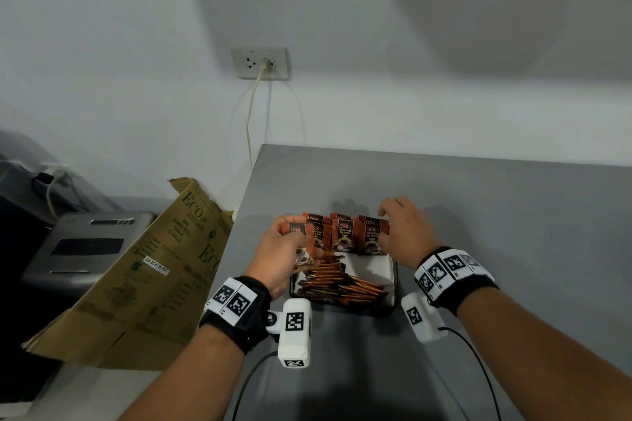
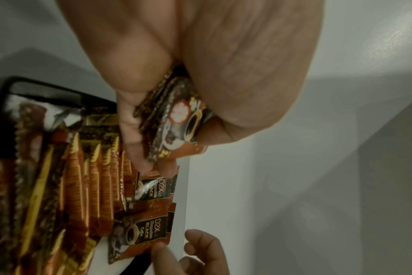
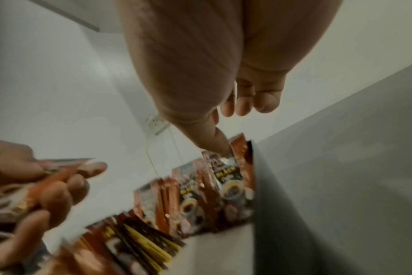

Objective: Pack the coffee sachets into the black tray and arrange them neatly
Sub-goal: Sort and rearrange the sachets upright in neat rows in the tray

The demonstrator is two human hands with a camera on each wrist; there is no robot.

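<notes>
A black tray (image 1: 395,280) sits on the grey table (image 1: 496,249). Several orange D2X coffee sachets (image 1: 343,236) stand upright along its far side. Gold and brown stick sachets (image 1: 345,284) lie piled at its front. My left hand (image 1: 290,241) hovers over the tray's left end and pinches a small stack of D2X sachets (image 2: 176,128) between thumb and fingers. My right hand (image 1: 388,220) is at the right end of the standing row. Its thumb (image 3: 215,138) touches the top of the rightmost sachet (image 3: 228,173), while its fingers (image 3: 247,104) hang curled behind, apart from it.
White paper (image 1: 374,268) lines the tray's right part. An open cardboard box (image 1: 154,270) leans at the table's left edge, with a grey machine (image 1: 89,246) beyond it. A wall socket (image 1: 261,63) with a cord is on the wall behind. Bare tabletop extends to the right and front.
</notes>
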